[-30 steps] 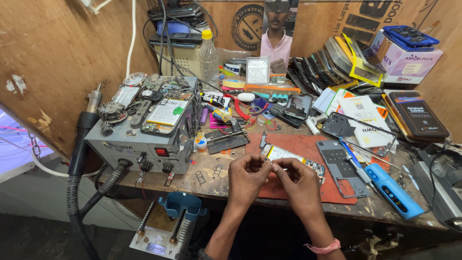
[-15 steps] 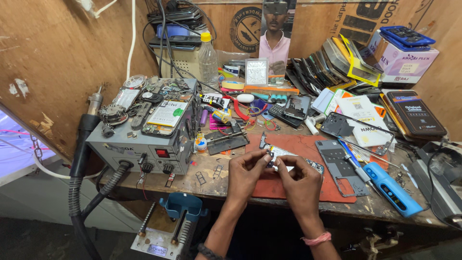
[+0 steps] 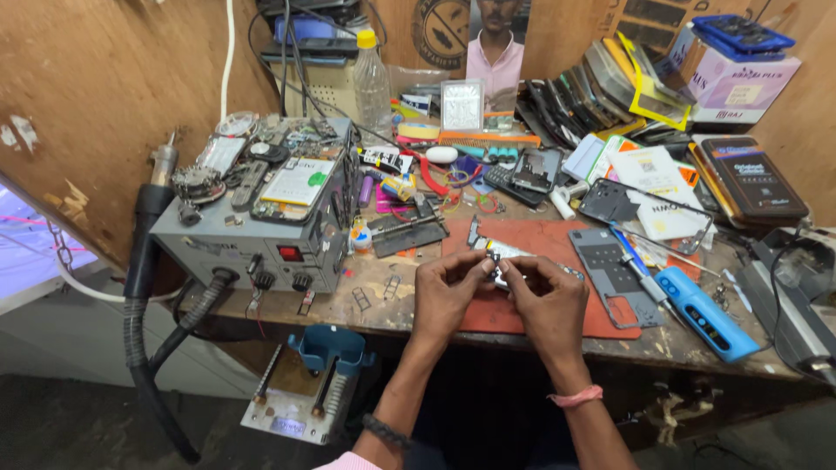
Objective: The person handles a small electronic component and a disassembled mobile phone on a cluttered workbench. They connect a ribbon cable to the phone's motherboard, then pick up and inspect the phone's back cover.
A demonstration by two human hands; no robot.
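- Between my two hands, over the near edge of the red work mat (image 3: 557, 239), I hold a small metallic phone part (image 3: 498, 264), pinched from both sides and lifted just off the mat.
- Left hand (image 3: 446, 292): fingers curled in, thumb and forefinger closed on the part's left end; the other fingers are folded under it.
- Right hand (image 3: 549, 300): closed the same way on the right end, fingertips nearly meeting those of the left; a pink band (image 3: 575, 398) sits on that wrist.
- Progress, as I judge it: the part is already out of its phone and in hand, so I am at the fine fiddling stage; nothing looks reassembled yet. What exactly my fingertips are doing to it is too small to tell.
- Just beyond my fingers, more of the same stripped assembly lies on the mat, partly hidden by my hands.
- Right of my hands, a grey phone frame (image 3: 614, 274) lies flat on the mat, with a blue tool (image 3: 705, 313) beside it near the bench edge.
- Left of the mat, well apart from my hands, stands the grey hot-air rework station (image 3: 252, 239), loose boards piled on top, its black hose (image 3: 139, 305) hanging off the bench.
- Farther back, a clear plastic bottle (image 3: 372, 83) stands among cables, and a stack of phone screens (image 3: 601, 83) leans at the rear.
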